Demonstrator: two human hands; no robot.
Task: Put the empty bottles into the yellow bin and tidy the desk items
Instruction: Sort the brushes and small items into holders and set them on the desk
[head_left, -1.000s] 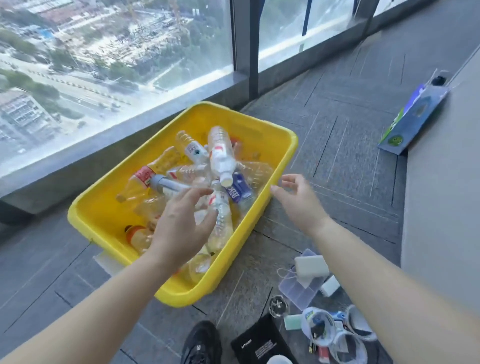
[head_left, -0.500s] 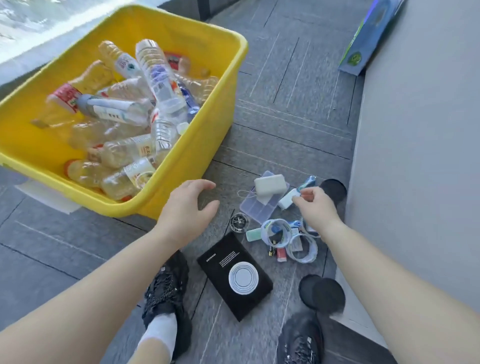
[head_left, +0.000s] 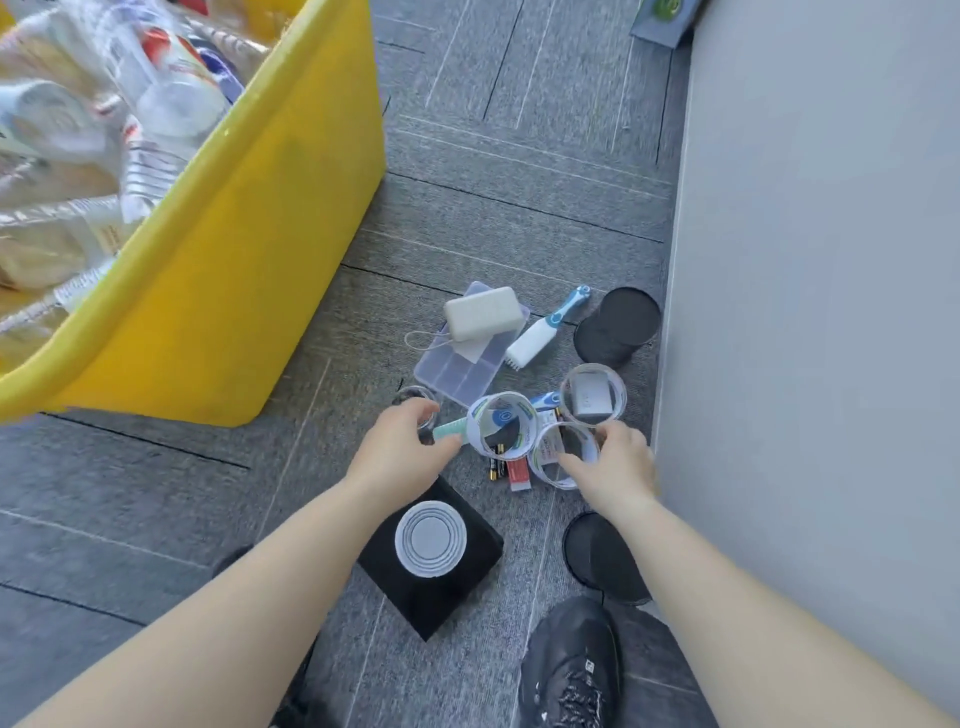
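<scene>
Bin (head_left: 249, 270): cut off by the left and top edges. Bottles (head_left: 156, 104) inside are blurred and their labels unreadable.
Left hand (head_left: 400, 457): fingers (head_left: 415, 421) cover a small round item (head_left: 413, 396); grip cannot be determined.
Right hand (head_left: 618, 467): hides part of a ring (head_left: 536, 465).
Shoe (head_left: 571, 670): cut off at the bottom edge.

Floor (head_left: 519, 208): was grey carpet tiles.
Left: yellow bin (head_left: 249, 270) stood.
Centre: clear organiser case (head_left: 457, 371), toothbrush (head_left: 540, 335), batteries (head_left: 496, 467) and tape ring (head_left: 540, 467) lay clustered.
Right: black mesh cups (head_left: 615, 327).
Near: black box (head_left: 441, 592) lay flat.
</scene>
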